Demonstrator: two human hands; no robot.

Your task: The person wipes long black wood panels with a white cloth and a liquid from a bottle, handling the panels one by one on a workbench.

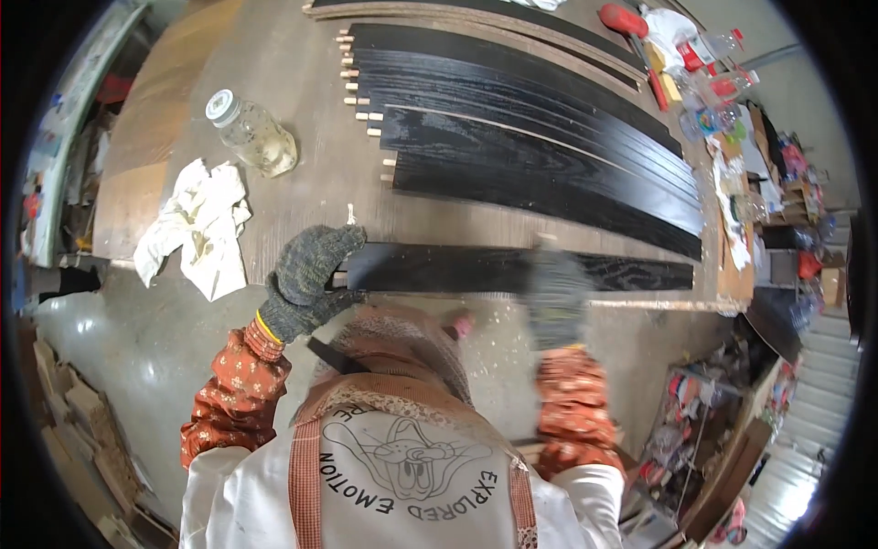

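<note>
Along the near table edge lies a long black wooden board (439,267) with wood grain on its face. My left hand (313,270), in a dark grey knit glove, wraps round the board's left end, where a pale dowel shows by the fingers. My right hand (556,297), gloved alike, is over the right half of the board and smeared by motion. Something small and pale shows at its fingertips, too blurred to name. Beyond lie several black boards (512,137) side by side, with pale dowels (349,87) sticking out of their left ends.
A glass jar (256,137) with a white lid stands at the left, with a crumpled white cloth (203,229) nearer me. More boards (476,14) lie at the far edge. Plastic bottles (718,119) and a red cylinder (624,20) crowd the right side. Planks (87,412) lean at lower left.
</note>
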